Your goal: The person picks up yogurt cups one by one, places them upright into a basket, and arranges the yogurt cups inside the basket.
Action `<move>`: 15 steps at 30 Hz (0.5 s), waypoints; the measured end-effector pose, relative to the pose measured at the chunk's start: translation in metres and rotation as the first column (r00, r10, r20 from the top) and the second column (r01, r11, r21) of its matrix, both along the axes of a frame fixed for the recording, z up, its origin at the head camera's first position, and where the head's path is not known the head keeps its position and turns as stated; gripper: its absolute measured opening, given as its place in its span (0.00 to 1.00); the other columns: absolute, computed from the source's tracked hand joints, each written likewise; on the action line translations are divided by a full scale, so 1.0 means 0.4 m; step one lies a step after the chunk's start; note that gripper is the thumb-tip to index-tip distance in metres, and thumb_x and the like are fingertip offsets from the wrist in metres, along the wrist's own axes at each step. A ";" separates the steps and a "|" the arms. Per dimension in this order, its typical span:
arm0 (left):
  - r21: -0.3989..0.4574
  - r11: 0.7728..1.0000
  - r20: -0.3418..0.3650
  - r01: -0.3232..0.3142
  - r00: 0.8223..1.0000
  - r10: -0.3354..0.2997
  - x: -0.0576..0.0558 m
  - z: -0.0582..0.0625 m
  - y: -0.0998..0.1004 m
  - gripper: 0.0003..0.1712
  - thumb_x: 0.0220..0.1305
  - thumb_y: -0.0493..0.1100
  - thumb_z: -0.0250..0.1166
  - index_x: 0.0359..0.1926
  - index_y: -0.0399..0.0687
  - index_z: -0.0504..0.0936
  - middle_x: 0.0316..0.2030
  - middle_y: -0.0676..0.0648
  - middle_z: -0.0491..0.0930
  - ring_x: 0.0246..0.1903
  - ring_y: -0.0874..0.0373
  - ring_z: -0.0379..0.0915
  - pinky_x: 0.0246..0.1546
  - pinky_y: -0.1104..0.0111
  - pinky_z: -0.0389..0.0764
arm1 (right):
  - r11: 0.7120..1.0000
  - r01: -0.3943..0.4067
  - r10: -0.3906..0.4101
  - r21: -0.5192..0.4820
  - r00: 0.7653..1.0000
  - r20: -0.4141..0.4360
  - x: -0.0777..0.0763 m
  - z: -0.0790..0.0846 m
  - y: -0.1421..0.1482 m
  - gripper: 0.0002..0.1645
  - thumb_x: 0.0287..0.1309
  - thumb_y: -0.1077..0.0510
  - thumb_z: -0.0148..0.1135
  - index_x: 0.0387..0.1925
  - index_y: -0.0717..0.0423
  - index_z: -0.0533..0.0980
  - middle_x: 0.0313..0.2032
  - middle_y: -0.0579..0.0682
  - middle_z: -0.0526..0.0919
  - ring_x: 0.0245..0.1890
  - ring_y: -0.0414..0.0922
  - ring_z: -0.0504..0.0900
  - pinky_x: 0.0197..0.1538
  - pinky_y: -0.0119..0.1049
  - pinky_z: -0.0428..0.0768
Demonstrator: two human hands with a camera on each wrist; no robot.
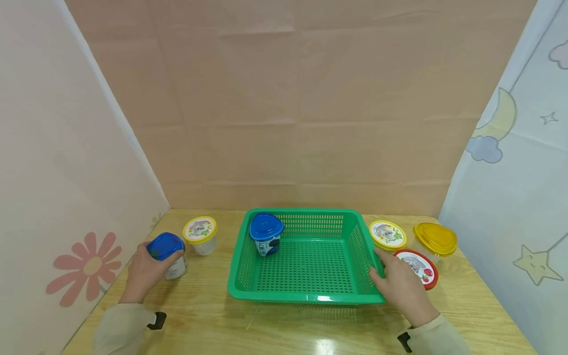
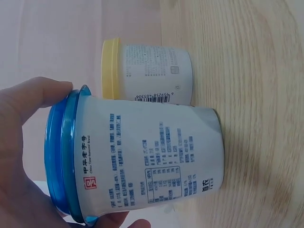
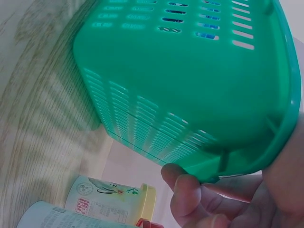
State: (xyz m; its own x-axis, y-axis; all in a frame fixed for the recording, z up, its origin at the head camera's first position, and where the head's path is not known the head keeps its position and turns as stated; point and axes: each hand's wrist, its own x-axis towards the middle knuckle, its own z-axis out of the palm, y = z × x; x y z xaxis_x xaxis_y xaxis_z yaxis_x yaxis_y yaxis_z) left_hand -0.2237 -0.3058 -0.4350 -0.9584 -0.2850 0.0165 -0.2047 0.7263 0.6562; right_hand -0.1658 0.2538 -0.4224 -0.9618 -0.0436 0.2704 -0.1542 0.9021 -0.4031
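Held a white printed cup with a glossy blue, rounded-triangular lid [image 2: 149, 156] in the left hand [image 1: 148, 270], toward the left of the pale wood-grain tabletop [image 1: 195, 323]. Had the fingers of that hand curled about the blue lid, pinching it from opposite sides, with the cup upright. Could not tell its base resting on the wood from its base lifted just above. Saw right beside it, a little farther back, a round white tub with a yellow-rimmed lid [image 1: 199, 230].

Gripped the rim of a rectangular green plastic basket with slotted sides [image 1: 306, 298] at its right side with the right hand [image 1: 405, 287], fingers bent against the rim. Had the basket at the middle of the tabletop, well apart from the held cup. Saw inside its back left corner a second blue-lidded cup with dark printing [image 1: 267, 240], upright.

Saw near the right hand three more containers, outside the basket: a second tub with a yellow-rimmed white lid [image 1: 388, 234] close to the basket's right side, a tub with a red-rimmed white lid [image 1: 417, 268] partly behind the hand, and a container with a translucent yellow rounded-triangular lid [image 1: 437, 238] farthest right.
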 end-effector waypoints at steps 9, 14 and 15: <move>0.031 0.999 0.012 -0.013 1.000 0.012 -0.001 -0.004 0.001 0.64 0.62 0.66 0.66 0.74 0.25 0.41 0.65 0.17 0.54 0.61 0.21 0.59 0.56 0.32 0.69 | 1.000 0.003 -0.003 0.002 1.000 -0.001 -0.001 -0.005 0.001 0.32 0.60 0.56 0.64 0.61 0.72 0.72 0.53 0.69 0.81 0.44 0.61 0.83 0.43 0.58 0.81; 0.038 0.999 -0.011 -0.011 1.000 0.012 0.002 -0.001 0.007 0.64 0.62 0.66 0.66 0.74 0.26 0.42 0.65 0.17 0.55 0.61 0.21 0.60 0.56 0.33 0.69 | 1.000 0.002 -0.002 0.002 1.000 -0.002 -0.001 -0.001 0.001 0.32 0.61 0.56 0.64 0.62 0.72 0.72 0.52 0.69 0.82 0.43 0.61 0.83 0.42 0.58 0.81; 0.039 0.999 -0.015 -0.011 1.000 0.011 0.003 0.000 0.009 0.64 0.61 0.66 0.66 0.74 0.26 0.42 0.65 0.17 0.55 0.61 0.21 0.60 0.56 0.33 0.69 | 1.000 0.001 -0.001 0.000 1.000 0.000 -0.001 0.000 0.001 0.32 0.61 0.56 0.64 0.62 0.72 0.72 0.51 0.69 0.82 0.43 0.60 0.84 0.42 0.58 0.81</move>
State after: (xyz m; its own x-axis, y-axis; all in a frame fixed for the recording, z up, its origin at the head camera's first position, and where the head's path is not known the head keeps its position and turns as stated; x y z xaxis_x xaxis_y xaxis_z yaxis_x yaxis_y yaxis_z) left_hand -0.2226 -0.3024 -0.4349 -0.9550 -0.2961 0.0192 -0.2026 0.6978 0.6871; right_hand -0.1663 0.2542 -0.4224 -0.9617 -0.0426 0.2708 -0.1534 0.9023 -0.4029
